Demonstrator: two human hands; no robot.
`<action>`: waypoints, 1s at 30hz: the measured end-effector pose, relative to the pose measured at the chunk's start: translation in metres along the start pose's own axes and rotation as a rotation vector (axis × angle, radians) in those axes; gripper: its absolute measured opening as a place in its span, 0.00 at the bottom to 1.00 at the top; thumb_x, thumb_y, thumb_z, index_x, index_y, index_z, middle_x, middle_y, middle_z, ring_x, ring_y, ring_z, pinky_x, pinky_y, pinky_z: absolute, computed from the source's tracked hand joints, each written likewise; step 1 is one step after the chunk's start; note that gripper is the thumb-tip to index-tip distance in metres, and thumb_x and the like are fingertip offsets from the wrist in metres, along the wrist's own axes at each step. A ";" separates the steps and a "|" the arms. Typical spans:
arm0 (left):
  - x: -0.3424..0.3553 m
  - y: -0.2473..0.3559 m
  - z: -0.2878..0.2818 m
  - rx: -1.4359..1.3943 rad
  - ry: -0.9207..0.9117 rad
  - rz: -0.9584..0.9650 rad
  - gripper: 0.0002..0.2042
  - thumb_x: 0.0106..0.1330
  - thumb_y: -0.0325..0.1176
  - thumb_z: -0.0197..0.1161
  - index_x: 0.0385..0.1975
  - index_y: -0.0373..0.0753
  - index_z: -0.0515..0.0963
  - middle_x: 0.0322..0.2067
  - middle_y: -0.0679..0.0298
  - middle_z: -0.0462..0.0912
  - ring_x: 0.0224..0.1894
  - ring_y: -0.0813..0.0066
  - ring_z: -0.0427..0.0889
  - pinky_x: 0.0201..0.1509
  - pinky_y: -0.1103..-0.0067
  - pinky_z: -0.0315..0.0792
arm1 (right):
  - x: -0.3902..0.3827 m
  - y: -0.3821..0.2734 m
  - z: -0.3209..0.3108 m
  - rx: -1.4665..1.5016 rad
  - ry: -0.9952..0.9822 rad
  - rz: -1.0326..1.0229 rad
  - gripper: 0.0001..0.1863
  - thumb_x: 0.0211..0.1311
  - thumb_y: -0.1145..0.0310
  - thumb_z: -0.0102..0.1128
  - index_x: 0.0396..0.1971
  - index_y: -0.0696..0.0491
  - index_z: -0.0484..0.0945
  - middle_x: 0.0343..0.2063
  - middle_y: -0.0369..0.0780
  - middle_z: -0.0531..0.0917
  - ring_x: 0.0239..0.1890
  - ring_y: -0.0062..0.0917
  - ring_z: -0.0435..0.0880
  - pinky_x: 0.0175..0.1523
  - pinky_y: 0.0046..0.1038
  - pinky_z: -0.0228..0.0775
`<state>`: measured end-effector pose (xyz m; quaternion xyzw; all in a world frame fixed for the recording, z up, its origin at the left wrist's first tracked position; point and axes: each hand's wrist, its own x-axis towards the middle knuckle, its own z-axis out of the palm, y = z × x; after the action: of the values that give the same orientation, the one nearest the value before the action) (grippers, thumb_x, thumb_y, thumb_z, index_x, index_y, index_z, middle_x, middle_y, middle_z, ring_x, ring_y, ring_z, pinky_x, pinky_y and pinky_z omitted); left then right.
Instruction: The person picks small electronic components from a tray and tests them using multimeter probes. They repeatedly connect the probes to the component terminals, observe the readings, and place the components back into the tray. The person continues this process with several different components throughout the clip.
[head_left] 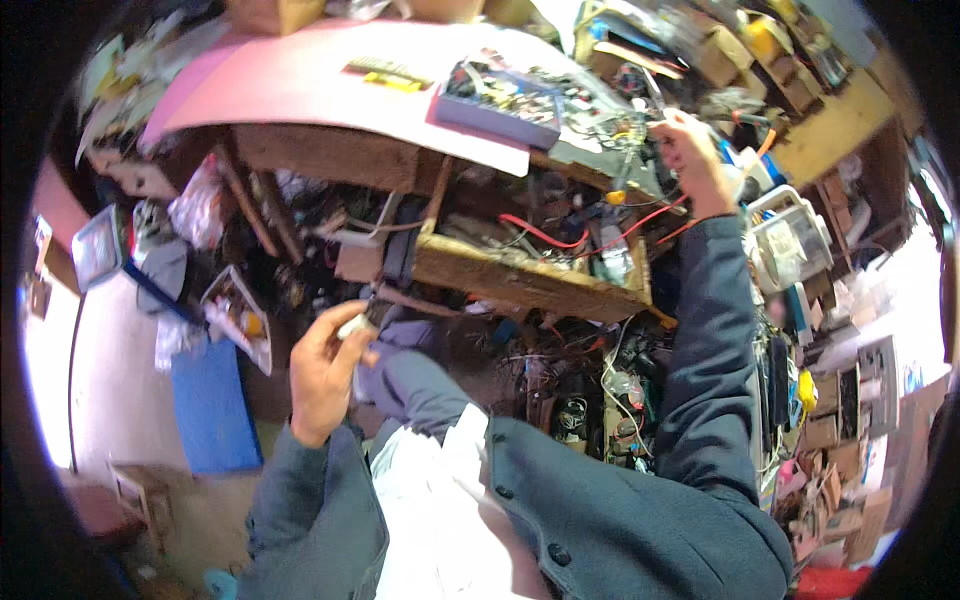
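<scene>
My left hand (325,375) is raised over my lap, its thumb and fingers closed on a small whitish piece (352,325). The kind of that piece is too small to tell. Stretched out to the far right, my right hand (690,155) is above the cluttered end of the workbench. Its fingers are bunched together beside a slim greyish thing (656,95); what they hold is not clear. Left of it, a blue tray (490,122) full of small parts stands on the pink bench top (270,75).
Below the bench top an open wooden drawer (530,275) holds a red cable (545,236) and loose parts. White containers (790,240) stand beside my right forearm. A blue panel (213,405) lies on the left floor. Tangled wires and boxes crowd the lower right.
</scene>
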<state>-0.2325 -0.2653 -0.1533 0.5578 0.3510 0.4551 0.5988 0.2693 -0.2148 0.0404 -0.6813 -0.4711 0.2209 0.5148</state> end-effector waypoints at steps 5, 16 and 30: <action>0.015 0.022 0.013 -0.157 -0.095 0.020 0.19 0.69 0.25 0.62 0.59 0.31 0.70 0.42 0.59 0.83 0.38 0.79 0.81 0.41 0.83 0.77 | 0.053 0.067 -0.074 -0.630 -0.217 -0.091 0.07 0.52 0.66 0.62 0.23 0.48 0.72 0.19 0.30 0.69 0.21 0.17 0.65 0.24 0.25 0.54; 0.011 0.009 0.004 -0.177 -0.021 0.005 0.11 0.67 0.24 0.63 0.48 0.32 0.75 0.40 0.63 0.82 0.37 0.81 0.80 0.40 0.83 0.76 | -0.069 0.013 0.001 -0.049 -0.434 0.152 0.12 0.57 0.67 0.62 0.41 0.52 0.78 0.24 0.26 0.74 0.21 0.08 0.65 0.23 0.15 0.50; -0.003 -0.020 -0.018 -0.012 -0.045 -0.110 0.08 0.71 0.29 0.60 0.43 0.32 0.79 0.29 0.65 0.81 0.28 0.83 0.78 0.34 0.85 0.73 | -0.111 0.099 0.015 -0.957 -0.569 0.249 0.20 0.56 0.56 0.61 0.34 0.62 0.81 0.31 0.49 0.85 0.35 0.37 0.84 0.43 0.37 0.74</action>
<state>-0.2472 -0.2607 -0.1758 0.5441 0.3647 0.4107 0.6343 0.2478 -0.3067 -0.0752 -0.8027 -0.5549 0.2166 -0.0281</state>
